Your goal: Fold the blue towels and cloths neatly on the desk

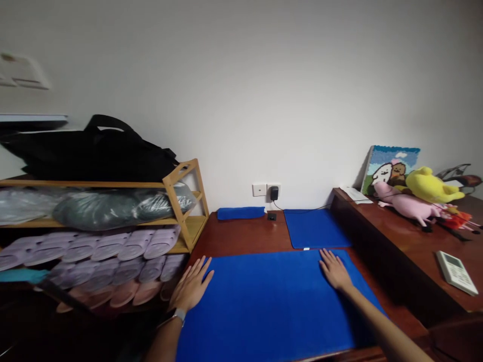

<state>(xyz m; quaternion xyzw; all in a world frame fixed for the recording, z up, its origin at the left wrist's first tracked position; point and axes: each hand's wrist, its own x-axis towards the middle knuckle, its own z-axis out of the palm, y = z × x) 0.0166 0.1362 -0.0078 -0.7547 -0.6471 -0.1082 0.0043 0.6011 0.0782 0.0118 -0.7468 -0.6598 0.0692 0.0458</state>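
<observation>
**Both hands flat at the sides of a big cloth**

The big cloth, plain blue, lies spread over the near part of the reddish-brown table. The left hand rests palm down at its left edge, the fingers spread wide, with a watch on the wrist. The right hand lies palm down near the far right corner, its fingers more loosely parted and pointing toward the wall. Neither hand grips anything.

Just beyond the right hand is a small cloth, also blue, lying flat with a white tag at its near edge. To its left, a narrow blue roll lies along the wall. Between the two sits a black box, below a charger plugged into the wall; a thin cable runs from there toward the right.

On the left stands a wooden rack. A black bag lies on top, plastic-wrapped bundles fill the shelf under it, and rows of lilac and pink slippers stand lower down. On the right, a raised brown ledge carries a dog picture, a yellow toy and a pink toy in a heap, and, nearer, a white remote.
</observation>
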